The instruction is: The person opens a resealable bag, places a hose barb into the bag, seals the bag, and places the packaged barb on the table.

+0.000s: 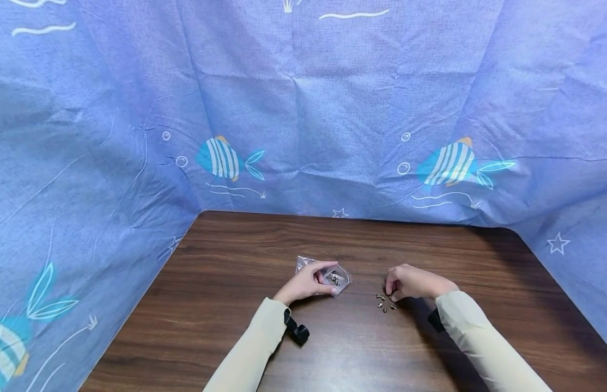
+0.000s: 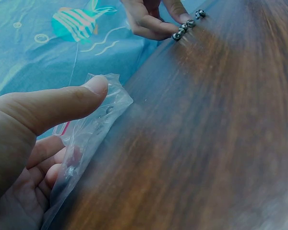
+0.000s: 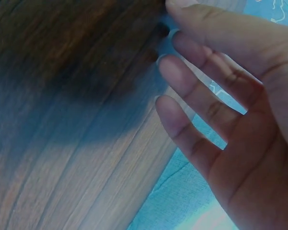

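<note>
Clear plastic makes up the small bag with a red line along it (image 1: pixel 344 271), gripped in the left hand (image 1: pixel 302 283), its thumb on one face and its fingers curled behind the other. Small shiny metallic pieces (image 1: pixel 335 280) lie inside the bag, just right of that hand. Farther right, several small rounded metallic beads (image 1: pixel 380 297) sit loosely grouped on the dark brown wood-grain table (image 1: pixel 225 261), well apart from the bag and just left and near of the right hand (image 1: pixel 416 281). That hand reaches down with thumb and forefinger close together and the other fingers loosely bent; whether it pinches a bead, I cannot tell. Both arms wear cream sleeves (image 1: pixel 249 340) and black wrist bands (image 1: pixel 298 333). Blue cloth with striped fish (image 1: pixel 333 120) hangs beyond the far edge.
</note>
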A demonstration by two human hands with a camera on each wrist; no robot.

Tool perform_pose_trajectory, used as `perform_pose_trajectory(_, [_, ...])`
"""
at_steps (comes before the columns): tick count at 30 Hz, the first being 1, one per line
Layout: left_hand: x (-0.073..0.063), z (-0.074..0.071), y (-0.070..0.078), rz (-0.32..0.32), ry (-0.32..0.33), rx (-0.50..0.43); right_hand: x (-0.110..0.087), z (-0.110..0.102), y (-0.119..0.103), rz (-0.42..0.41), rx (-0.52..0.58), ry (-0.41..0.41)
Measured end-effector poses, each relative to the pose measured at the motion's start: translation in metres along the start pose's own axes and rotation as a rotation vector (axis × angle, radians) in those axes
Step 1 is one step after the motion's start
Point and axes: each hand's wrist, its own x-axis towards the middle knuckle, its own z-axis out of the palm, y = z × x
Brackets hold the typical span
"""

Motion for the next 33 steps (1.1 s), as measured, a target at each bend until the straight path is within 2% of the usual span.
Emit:
perform_pose_trajectory(17, [0.000,0.001,0.000,-0.004,0.002,-0.009,0.002,0.002,-0.004,-0.050,-0.108,0.028])
perform_pose_trajectory(25, [0.001,0.002,-0.002,-0.009,0.002,-0.020,0.004,0.002,-0.003,-0.003,-0.051,0.025])
perform_pose_trajectory(33, [0.001,0.001,0.001,-0.008,0.004,0.007,0.010,0.000,-0.001,-0.023,-0.108,0.094])
